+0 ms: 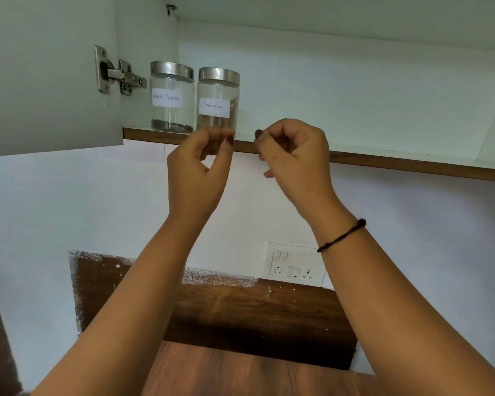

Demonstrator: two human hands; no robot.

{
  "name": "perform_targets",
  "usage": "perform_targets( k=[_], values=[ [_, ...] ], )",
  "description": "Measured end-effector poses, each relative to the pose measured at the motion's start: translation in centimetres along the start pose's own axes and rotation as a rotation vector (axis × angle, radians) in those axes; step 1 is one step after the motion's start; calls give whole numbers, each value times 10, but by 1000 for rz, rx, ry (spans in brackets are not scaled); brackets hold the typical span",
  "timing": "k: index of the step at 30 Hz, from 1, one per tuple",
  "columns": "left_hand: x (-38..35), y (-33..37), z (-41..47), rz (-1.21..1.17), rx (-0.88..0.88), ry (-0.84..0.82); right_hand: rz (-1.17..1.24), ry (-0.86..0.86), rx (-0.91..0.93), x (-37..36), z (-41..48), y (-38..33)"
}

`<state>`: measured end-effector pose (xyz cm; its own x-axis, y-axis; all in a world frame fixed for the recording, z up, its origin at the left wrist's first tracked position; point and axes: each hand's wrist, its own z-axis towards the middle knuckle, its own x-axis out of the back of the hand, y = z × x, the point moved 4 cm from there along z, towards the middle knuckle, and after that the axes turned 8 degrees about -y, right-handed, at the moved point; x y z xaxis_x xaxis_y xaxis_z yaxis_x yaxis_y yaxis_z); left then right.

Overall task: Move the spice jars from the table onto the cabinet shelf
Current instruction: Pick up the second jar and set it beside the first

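1. A clear glass jar with a brushed steel lid and a white paper label reading "Cinnamon" [217,98] stands upright on the white cabinet shelf with a brown wooden front edge [383,160], close to that edge.
2. Just to its left, almost touching it, stands a matching clear glass jar labelled "Black Pepper" [172,95], with dark grains at its bottom.
3. The left hand [197,172] is raised in front of the cinnamon jar's base. Its thumb and fingers [229,140] curve into a loose C with a gap between them and hold nothing. Whether they touch the glass cannot be told.
4. The right hand [295,155] is raised beside it, in front of the shelf edge and to the right of the jars. Its fingers [259,135] are curled in toward the palm and hold nothing.
5. A thin black thread bracelet [342,235] circles the right wrist.
6. A silver metal hinge [117,71] joins the open white cabinet door [40,81] to the cabinet's side wall, left of the jars.
7. Below, on the pale wall, is a white switch-and-socket plate [293,264], above a dark brown wooden panel [240,310].
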<state>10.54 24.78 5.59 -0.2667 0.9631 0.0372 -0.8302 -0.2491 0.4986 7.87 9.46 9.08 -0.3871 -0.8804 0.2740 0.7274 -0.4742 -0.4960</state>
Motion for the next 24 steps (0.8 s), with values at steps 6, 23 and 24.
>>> perform_targets(
  k=[6,23,24],
  values=[
    [-17,22,-38,-144,62,-10,97,-17,13,33,-51,-14],
    [-88,36,-194,-370,382,-240,327,3,-286,118,-210,26],
    [-91,37,-203,-369,394,-255,335,-7,-288,120,-218,29]
  ],
)
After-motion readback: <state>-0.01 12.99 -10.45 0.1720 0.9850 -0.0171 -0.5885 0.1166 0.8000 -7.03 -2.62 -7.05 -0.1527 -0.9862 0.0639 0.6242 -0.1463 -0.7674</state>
